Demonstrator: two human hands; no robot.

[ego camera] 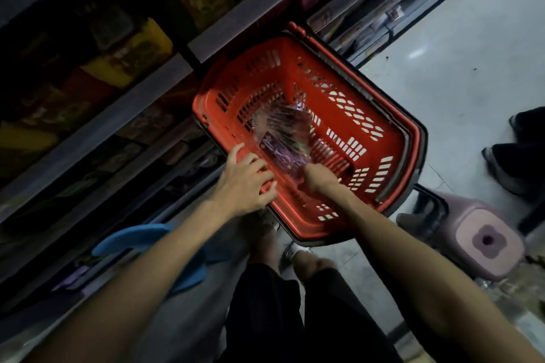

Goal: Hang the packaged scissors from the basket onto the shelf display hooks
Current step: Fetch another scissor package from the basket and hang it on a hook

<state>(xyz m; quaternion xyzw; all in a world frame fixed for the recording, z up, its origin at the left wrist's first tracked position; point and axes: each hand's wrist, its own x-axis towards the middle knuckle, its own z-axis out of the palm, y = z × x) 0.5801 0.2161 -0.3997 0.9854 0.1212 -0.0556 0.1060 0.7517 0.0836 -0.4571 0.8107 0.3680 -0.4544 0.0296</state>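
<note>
Your left hand (244, 183) lay spread on the basket (295, 47) rim; your right hand (320, 178) gripped the packs (280, 132) inside, best lifted level.

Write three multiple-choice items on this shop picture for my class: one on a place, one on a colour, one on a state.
1. Where are the packs? A on a hook; B in the basket; C in a pocket.
2. What colour is the basket? A red; B blue; C green.
3. How full is the basket? A empty; B heaped to the rim; C nearly empty.
Answers: 1 B, they sit inside its walls. 2 A, its walls are red. 3 C, bare floor shows around the small bundle.
</note>
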